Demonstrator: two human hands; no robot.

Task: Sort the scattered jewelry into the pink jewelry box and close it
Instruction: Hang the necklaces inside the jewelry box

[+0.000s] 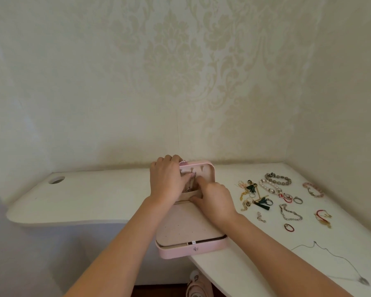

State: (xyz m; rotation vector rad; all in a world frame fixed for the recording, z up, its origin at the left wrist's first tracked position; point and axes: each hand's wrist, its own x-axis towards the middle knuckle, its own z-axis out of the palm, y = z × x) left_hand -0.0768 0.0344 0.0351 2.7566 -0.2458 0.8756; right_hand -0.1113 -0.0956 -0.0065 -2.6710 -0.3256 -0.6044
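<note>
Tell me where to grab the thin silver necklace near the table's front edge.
Pinch the pendant at the near end of the necklace, coming straight down. It lies flat and slack on the table, and the pendant looks like its only bulky part.

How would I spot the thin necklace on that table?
On the white table, look right of the pink jewelry box, nearer than the scattered jewelry. The necklace lies alone: one thin grey chain with a small pendant, unlike the bunched bracelets.

pink jewelry box [191, 247] open on desk edge, scattered jewelry [281, 198] rightward
</note>
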